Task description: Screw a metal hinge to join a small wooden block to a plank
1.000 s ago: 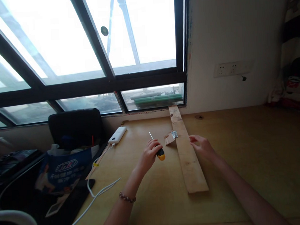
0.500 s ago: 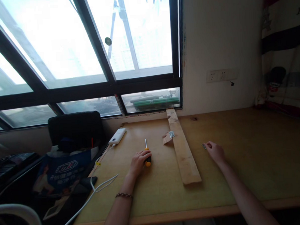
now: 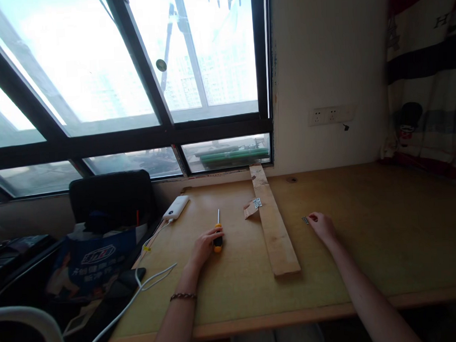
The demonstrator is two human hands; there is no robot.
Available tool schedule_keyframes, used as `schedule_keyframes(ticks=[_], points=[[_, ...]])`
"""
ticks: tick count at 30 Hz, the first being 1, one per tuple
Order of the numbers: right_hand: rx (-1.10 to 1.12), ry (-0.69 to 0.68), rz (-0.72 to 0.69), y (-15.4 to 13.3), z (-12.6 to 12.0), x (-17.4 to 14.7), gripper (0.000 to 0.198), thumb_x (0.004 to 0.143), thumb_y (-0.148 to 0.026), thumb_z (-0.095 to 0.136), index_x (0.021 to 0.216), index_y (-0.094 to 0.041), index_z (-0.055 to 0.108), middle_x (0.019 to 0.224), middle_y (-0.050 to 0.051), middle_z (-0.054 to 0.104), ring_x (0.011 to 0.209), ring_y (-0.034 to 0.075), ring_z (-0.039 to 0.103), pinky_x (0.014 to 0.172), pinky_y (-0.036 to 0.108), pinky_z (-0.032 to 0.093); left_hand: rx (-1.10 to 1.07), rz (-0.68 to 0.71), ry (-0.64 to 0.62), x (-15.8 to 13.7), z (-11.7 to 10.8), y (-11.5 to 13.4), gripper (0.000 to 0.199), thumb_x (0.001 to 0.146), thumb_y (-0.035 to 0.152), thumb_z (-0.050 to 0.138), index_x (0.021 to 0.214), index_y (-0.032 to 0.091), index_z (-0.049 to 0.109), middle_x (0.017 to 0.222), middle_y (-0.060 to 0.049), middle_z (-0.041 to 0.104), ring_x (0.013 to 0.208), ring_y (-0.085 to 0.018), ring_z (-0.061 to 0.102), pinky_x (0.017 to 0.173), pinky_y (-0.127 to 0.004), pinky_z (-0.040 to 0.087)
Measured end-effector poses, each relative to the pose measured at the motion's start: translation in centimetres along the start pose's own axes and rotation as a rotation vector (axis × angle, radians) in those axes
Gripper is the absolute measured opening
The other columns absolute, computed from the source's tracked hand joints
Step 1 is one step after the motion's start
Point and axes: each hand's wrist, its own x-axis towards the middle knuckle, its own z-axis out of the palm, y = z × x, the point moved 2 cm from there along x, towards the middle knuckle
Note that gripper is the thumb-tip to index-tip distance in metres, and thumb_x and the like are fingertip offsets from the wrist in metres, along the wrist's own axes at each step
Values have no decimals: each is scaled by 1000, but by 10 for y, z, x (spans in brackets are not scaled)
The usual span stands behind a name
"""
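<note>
Screwdriver (image 3: 217, 241) rests in my left grip (image 3: 206, 243), whose fingers are bent around the handle; its tip points to the far edge of the desk (image 3: 371, 265). My right grip (image 3: 322, 228) has its fingertips close together at a small metal piece (image 3: 304, 220), on the right of the wooden board (image 3: 276, 232); whether I pinch this piece or only touch it, I cannot tell. Being so small, it could slip away and be difficult to find.

The board reaches the far edge, below the window (image 3: 203, 51), and stops before the near edge. Neither hand holds it, so a sideways press might turn it. At its left side, a metal hinge (image 3: 257, 203) meets a tilted wooden offcut (image 3: 251, 210); a knock there could, I think, strain the joint.

The board also lies between my hands, as a barrier. By the left edge lies a white power bank (image 3: 176, 207); its cable (image 3: 141, 288) could catch my left forearm. Beyond that edge stands a black chair (image 3: 110, 199).
</note>
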Motion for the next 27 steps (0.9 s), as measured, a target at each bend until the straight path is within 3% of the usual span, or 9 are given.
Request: schedule_keyframes(ticks=[5,9,13,16,18,20,22,27], points=[[-32,-7,-9,-4,-1,-2,18,73,-29,51,75,-17,64,76,5,64,66,15,58,59,23,39,-79,-72,59,-4,-4,1,59,68,2,33,117,26,53,120,1,57,103,-16,57,92,-35,43],[-53,-3,-45,-12,-1,-7,18,75,-28,50,77,-17,65,78,5,63,69,14,58,61,23,39,-45,-109,131,-6,-6,6,53,72,4,34,116,25,54,113,-1,61,93,-16,60,86,-34,46],[-84,-34,-90,-19,-1,-12,16,74,-27,54,80,-19,66,83,4,61,74,14,57,63,23,39,21,-63,299,-9,-5,29,39,75,8,38,104,21,61,113,-5,60,106,-20,53,93,-36,42],[-102,-54,-95,-21,-1,-13,15,73,-26,56,83,-20,66,84,4,60,75,14,57,63,22,38,-98,3,345,-7,5,58,33,77,10,39,99,21,62,106,-6,62,106,-20,53,93,-37,41],[-113,-60,-99,-21,-1,-14,16,73,-27,57,84,-21,67,84,3,60,76,14,57,62,22,38,-249,16,298,-1,17,77,30,78,12,41,97,22,63,103,-6,63,101,-19,56,91,-37,43],[-125,-65,-106,-22,-1,-14,15,74,-27,56,83,-22,67,84,3,61,76,14,57,61,22,37,-442,-62,265,9,32,91,26,78,15,45,94,22,64,99,-6,64,96,-20,58,90,-39,43],[-134,-73,-114,-22,-1,-14,15,74,-27,56,82,-22,67,84,3,61,76,14,57,60,22,36,-719,-222,235,24,48,100,19,75,18,51,88,19,65,92,-7,66,90,-20,60,86,-39,45],[-127,-68,-127,-23,0,-13,14,75,-26,54,77,-21,67,82,3,61,76,15,57,60,23,37,-1677,-703,154,68,91,113,16,71,12,59,87,11,59,96,-16,63,89,-20,62,84,-33,48]])
